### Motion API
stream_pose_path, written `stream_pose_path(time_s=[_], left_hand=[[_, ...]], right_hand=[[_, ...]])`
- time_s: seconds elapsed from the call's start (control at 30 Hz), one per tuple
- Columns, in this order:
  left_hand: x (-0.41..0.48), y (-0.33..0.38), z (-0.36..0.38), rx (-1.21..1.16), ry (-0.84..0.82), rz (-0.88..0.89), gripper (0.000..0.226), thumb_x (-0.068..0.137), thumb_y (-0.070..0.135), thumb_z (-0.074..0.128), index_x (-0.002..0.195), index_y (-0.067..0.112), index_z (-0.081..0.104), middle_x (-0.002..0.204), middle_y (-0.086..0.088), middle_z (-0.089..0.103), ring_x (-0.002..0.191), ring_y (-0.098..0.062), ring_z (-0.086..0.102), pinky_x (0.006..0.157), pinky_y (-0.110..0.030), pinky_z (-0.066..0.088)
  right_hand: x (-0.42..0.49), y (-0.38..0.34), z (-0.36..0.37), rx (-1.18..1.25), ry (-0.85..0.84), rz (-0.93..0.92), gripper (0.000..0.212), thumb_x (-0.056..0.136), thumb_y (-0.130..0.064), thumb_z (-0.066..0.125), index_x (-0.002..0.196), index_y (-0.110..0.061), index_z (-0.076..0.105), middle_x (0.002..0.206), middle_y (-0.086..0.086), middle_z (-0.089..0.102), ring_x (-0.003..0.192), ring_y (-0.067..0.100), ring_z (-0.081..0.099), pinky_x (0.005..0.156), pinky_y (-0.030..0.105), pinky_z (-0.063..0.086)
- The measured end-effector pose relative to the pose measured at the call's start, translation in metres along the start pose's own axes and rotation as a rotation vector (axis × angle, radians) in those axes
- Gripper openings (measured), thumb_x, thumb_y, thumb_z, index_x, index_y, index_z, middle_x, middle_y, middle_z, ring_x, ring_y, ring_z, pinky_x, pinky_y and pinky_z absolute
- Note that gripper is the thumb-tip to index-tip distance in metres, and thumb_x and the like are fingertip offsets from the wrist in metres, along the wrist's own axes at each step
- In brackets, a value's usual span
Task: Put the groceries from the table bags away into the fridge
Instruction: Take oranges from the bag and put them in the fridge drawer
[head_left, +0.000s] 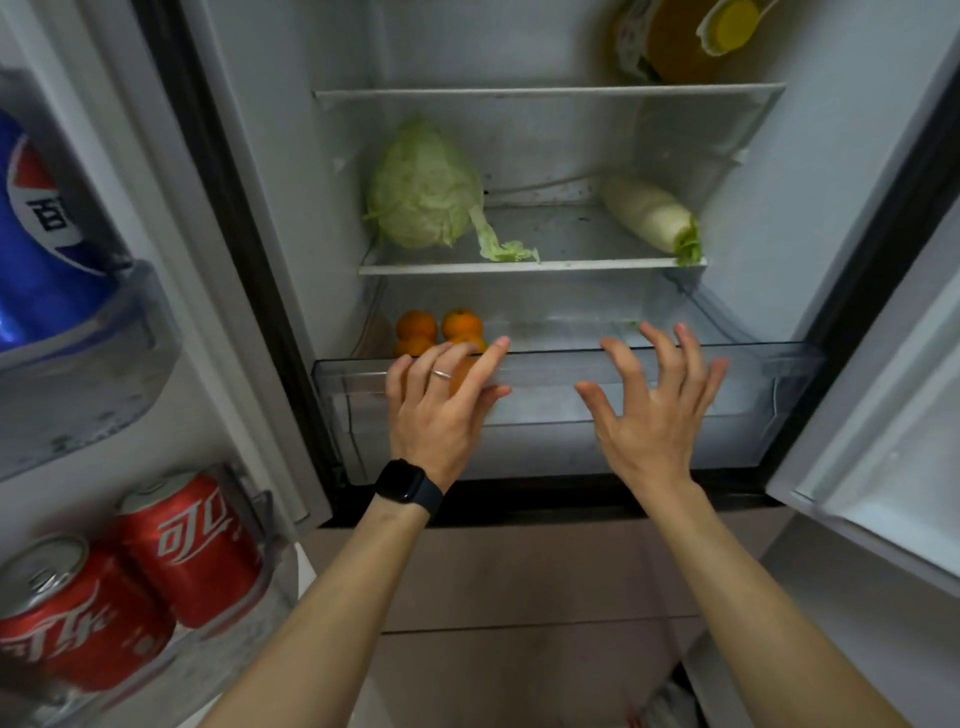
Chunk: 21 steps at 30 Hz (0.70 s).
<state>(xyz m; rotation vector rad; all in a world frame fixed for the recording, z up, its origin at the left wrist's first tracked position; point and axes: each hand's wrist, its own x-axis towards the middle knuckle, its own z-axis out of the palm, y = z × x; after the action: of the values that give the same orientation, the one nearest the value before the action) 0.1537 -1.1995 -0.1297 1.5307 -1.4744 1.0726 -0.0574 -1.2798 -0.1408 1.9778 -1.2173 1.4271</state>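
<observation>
**Both hands at the crisper drawer, oranges to the left**

Head view: the clear crisper drawer (675, 358) stood pulled out at the bottom of the fridge, its long axis running left to right across both hands. The oranges (417, 326) sat in its left end, just beyond the left hand (441, 415), which was the nearer one. That hand lay over the drawer's front rim with its fingers nearly straight. One orange showed under them, and whether they touched it could not be told. The right hand (649, 415) was spread wide by the rim's middle and held nothing. The hands were apart.
</observation>
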Motion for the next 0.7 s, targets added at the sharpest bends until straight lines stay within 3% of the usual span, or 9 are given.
stream_pose_path(time_s=[0.17, 0.4, 0.6, 0.7], left_hand=[[0.022, -0.003, 0.023, -0.041, -0.074, -0.074, 0.037, 0.103, 0.047, 0.042, 0.131, 0.035, 0.064, 0.122, -0.004, 0.066, 0.120, -0.025, 0.052, 0.116, -0.044, 0.019], [0.037, -0.010, 0.042, -0.014, -0.161, -0.091, 0.047, 0.097, 0.045, 0.053, 0.141, 0.031, 0.055, 0.135, -0.005, 0.060, 0.131, -0.028, 0.049, 0.117, -0.050, 0.021], [0.047, -0.014, 0.059, 0.007, -0.352, -0.127, 0.070, 0.093, 0.054, 0.048, 0.156, 0.032, 0.027, 0.162, -0.002, 0.029, 0.150, -0.027, 0.022, 0.122, -0.050, 0.004], [0.051, -0.017, 0.070, -0.001, -0.399, -0.135, 0.072, 0.095, 0.056, 0.042, 0.158, 0.031, 0.019, 0.166, -0.001, 0.017, 0.153, -0.025, 0.010, 0.122, -0.048, -0.005]], right_hand=[[0.026, 0.003, 0.023, 0.032, -0.082, 0.031, 0.049, 0.097, -0.061, 0.049, 0.129, -0.027, 0.062, 0.141, 0.008, 0.049, 0.145, 0.031, 0.028, 0.119, 0.058, 0.005], [0.041, 0.005, 0.048, 0.034, -0.126, 0.060, 0.054, 0.095, -0.061, 0.053, 0.138, -0.029, 0.058, 0.153, 0.007, 0.042, 0.151, 0.032, 0.017, 0.122, 0.051, 0.000], [0.061, 0.006, 0.067, 0.019, -0.256, 0.098, 0.054, 0.098, -0.058, 0.045, 0.144, -0.031, 0.050, 0.164, 0.003, 0.026, 0.155, 0.028, 0.002, 0.123, 0.050, -0.005], [0.069, 0.011, 0.075, 0.012, -0.334, 0.101, 0.052, 0.102, -0.054, 0.032, 0.149, -0.034, 0.042, 0.165, 0.002, 0.021, 0.155, 0.024, -0.002, 0.123, 0.050, -0.004]])
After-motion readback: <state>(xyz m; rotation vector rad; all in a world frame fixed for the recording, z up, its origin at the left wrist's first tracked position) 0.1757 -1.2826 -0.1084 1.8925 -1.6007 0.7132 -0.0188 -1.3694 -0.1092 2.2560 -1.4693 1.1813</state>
